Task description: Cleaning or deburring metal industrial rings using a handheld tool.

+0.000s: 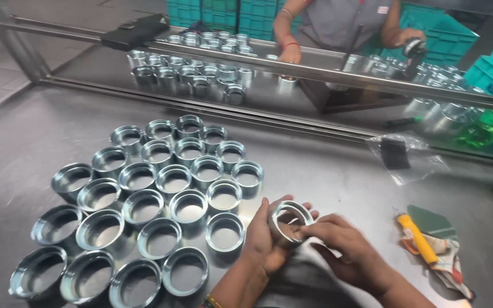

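- Ring (290, 222), shiny metal, short and wide, held tilted above the table (338, 171) near its front edge, open side facing up and toward the camera.
- Left hand (269, 236) cups ring from below and behind, fingers curled round its far rim, thumb side against the near wall; grip closed on ring.
- Right hand (343, 245) comes in from the right, fingertips (309, 231) pinching ring's near right rim; both hands touch the same ring.
- Ring group (149, 205) just left of the hands: many like rings standing open-end up in tight diagonal rows, touching each other, nearest one just beside left wrist.
- Yellow tool (417, 238) right of the hands, lying on a rag (449, 254); green pad (432, 222) touching behind it.
- Clear bag (403, 157) with a dark item inside lies farther back right, apart from the hands.
- Steel rail (292, 68) crosses the table's far side; more rings (201, 74) sit beyond it.
- Co-worker (338, 20) in grey top stands across the table, one hand (290, 54) resting on the rail, the other hand (409, 40) holding a dark object.
- Teal crates (452, 34) stacked behind the co-worker.
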